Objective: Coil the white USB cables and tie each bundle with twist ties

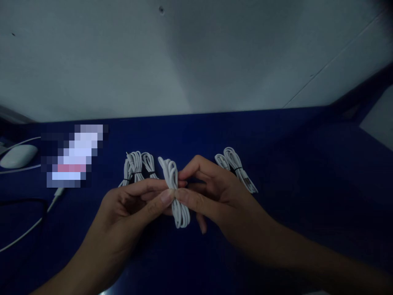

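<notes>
Between my two hands is a coiled white cable (181, 215), folded into a long bundle and held above the blue table. My left hand (135, 205) pinches its middle from the left, thumb in front and fingers behind. From the right, my right hand (211, 192) grips the same spot, its thumb tip meeting the left thumb. The bundle's waist is hidden under the thumbs, so I cannot tell whether a tie is there. Beyond my left hand lie several white cable bundles (136, 164) with dark ties. Past my right hand rest more tied white cables (235, 164), one showing a USB plug.
A blurred-out bright phone-like object (75, 153) lies on the left, with a white charging cable (37, 223) running from its lower end. Farther left sits a white computer mouse (19, 156). A pale wall (196, 57) rises behind the blue table (291, 164).
</notes>
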Motion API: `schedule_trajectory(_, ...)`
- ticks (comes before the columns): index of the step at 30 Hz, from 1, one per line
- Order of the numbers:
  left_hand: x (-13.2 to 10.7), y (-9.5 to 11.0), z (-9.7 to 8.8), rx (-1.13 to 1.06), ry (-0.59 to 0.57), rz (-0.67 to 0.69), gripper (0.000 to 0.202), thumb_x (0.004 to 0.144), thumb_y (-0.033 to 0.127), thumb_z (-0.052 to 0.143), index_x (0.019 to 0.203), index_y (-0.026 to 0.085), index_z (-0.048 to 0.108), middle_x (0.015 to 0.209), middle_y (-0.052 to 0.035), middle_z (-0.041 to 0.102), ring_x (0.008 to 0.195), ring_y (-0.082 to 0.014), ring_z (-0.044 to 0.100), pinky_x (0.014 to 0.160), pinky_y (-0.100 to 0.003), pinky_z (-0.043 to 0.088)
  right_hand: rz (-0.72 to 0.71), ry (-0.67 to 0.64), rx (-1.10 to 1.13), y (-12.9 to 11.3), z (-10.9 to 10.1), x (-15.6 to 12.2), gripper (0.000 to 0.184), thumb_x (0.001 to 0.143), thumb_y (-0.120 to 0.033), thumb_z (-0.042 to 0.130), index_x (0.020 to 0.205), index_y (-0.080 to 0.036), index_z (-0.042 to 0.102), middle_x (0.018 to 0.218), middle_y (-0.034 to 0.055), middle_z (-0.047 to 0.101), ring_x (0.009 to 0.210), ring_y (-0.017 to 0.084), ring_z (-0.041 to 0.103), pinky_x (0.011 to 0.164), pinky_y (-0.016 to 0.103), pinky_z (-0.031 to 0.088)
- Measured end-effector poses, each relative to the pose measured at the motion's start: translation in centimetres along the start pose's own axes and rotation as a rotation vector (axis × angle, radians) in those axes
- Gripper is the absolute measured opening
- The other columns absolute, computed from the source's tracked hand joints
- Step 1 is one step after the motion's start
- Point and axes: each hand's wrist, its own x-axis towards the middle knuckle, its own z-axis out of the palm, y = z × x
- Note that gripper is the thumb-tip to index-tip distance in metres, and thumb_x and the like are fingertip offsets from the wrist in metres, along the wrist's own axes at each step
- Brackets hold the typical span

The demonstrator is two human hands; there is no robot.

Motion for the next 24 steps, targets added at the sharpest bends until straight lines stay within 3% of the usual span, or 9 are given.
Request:
schedule_trajectory(5, -0.2, 0.0, 0.4, -0.08, -0.045, -0.031, 0.012, 0.102, 0.034, 0.087, 0.109, 0.027, 0.093, 0.107, -0.0064, 0.091, 0.103, -0.0251, 0.083, 0.1, -0.032, 0.066, 0.01, -0.054, 0.033, 0.0, -0.5, 0.2, 0.012, 0.108, -0.028, 0.082, 0.111, -0.027, 0.071, 0.093, -0.0039, 0.074, 0.076, 0.01, 0.067, 0.061, 0.016, 0.054)
schedule_trajectory(8, -0.3, 0.4, 0.8, -0.144, -0.111, -0.028, 0.018, 0.107, 0.038, 0.081, 0.105, 0.025, 0.093, 0.098, -0.0058, 0.089, 0.09, -0.0207, 0.082, 0.084, -0.026, 0.066, 0.028, -0.056, 0.067, 0.1, -0.7, 0.5, 0.016, 0.106, -0.031, 0.085, 0.112, -0.025, 0.072, 0.099, -0.0017, 0.077, 0.074, 0.01, 0.072, 0.057, 0.017, 0.052)
schedule_trajectory(11, -0.3, 0.6, 1.0, -0.158, -0.165, -0.017, 0.026, 0.113, 0.036, 0.074, 0.102, 0.023, 0.093, 0.089, -0.0052, 0.087, 0.078, -0.0159, 0.078, 0.072, -0.02, 0.063, 0.014, -0.058, 0.069, 0.2, -0.6, 0.8, 0.016, 0.108, -0.035, 0.083, 0.114, -0.023, 0.075, 0.09, -0.0019, 0.076, 0.069, 0.009, 0.072, 0.055, 0.016, 0.05)
schedule_trajectory(15, -0.5, 0.5, 0.8, -0.192, -0.2, -0.044, 0.025, 0.113, 0.035, 0.073, 0.109, 0.022, 0.094, 0.112, -0.0089, 0.09, 0.1, -0.0218, 0.083, 0.092, -0.027, 0.066, -0.014, -0.053, 0.071, 0.3, -0.4, 0.8, 0.022, 0.115, -0.043, 0.073, 0.115, -0.022, 0.08, 0.077, -0.0056, 0.066, 0.062, 0.006, 0.062, 0.056, 0.013, 0.049)
schedule_trajectory(17, -0.7, 0.3, 0.5, -0.19, -0.211, -0.073, 0.023, 0.113, 0.034, 0.074, 0.116, 0.024, 0.094, 0.12, -0.0088, 0.09, 0.109, -0.0227, 0.083, 0.093, -0.025, 0.066, -0.014, -0.047, 0.083, 0.3, -0.3, 0.8, 0.023, 0.116, -0.044, 0.072, 0.117, -0.023, 0.082, 0.076, -0.0069, 0.063, 0.061, 0.004, 0.057, 0.056, 0.011, 0.047)
schedule_trajectory(22, -1.0, 0.5, 0.5, -0.179, -0.234, -0.114, 0.029, 0.115, 0.039, 0.07, 0.115, 0.024, 0.095, 0.111, -0.0078, 0.092, 0.107, -0.0206, 0.085, 0.1, -0.022, 0.064, 0.006, -0.055, 0.164, 0.3, -0.3, 0.8, 0.021, 0.114, -0.042, 0.075, 0.111, -0.022, 0.08, 0.074, -0.0068, 0.063, 0.058, 0.004, 0.058, 0.055, 0.012, 0.049)
schedule_trajectory(24, -0.9, 0.7, 0.7, -0.168, -0.239, -0.115, 0.036, 0.116, 0.042, 0.066, 0.109, 0.022, 0.096, 0.105, -0.0089, 0.091, 0.104, -0.0208, 0.084, 0.095, -0.022, 0.064, -0.008, -0.053, 0.172, 0.3, -0.5, 0.7, 0.018, 0.114, -0.04, 0.076, 0.113, -0.023, 0.079, 0.077, -0.0056, 0.065, 0.061, 0.005, 0.061, 0.056, 0.013, 0.052)
